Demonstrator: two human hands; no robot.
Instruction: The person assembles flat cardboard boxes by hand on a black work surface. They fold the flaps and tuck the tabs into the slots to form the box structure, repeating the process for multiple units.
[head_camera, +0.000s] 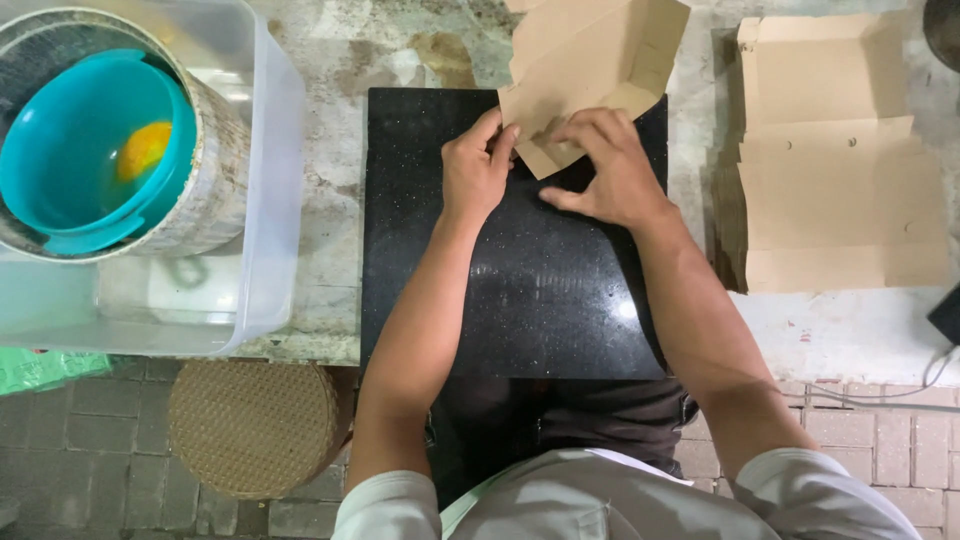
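Left hand (478, 170) first: found curled nearly shut, thumb and fingertips pinched on the near corner of the half-folded brown cardboard box blank (590, 50). Probably gripped that low down to stop the crease from springing back.

Swept left to right from there. Spotted a clear rectangular plastic tub (270, 200) at far left on the mottled grey stone counter (340, 60). Saw a round speckled metal pot (215, 190) inside it and a teal plastic bowl (70, 140) nested in the pot. Made out something orange-yellow (145, 150) in the bowl, too blurry to name. Looked parked off to the side, well apart from both hands. Noticed a round woven rattan stool (250, 425) below the counter edge, over brick paving.

Then came to the black speckled stone slab (510, 300), laid flat on the counter right in front of the body. Guessing it served as a hard, smooth backing for pressing folds. Kept the blank's near corner down at the slab's far end, with the rest tilted up and away over the counter.

Found the right hand (605, 170) just beside the left, fingers bent over and gripping the same corner, thumb stretched out low along the slab. Seemed more of a press-down hold than a wrap-around.

Ended at far right with a stack of flat, unfolded brown cardboard blanks (840, 180), near the right arm, likely for easy reach.
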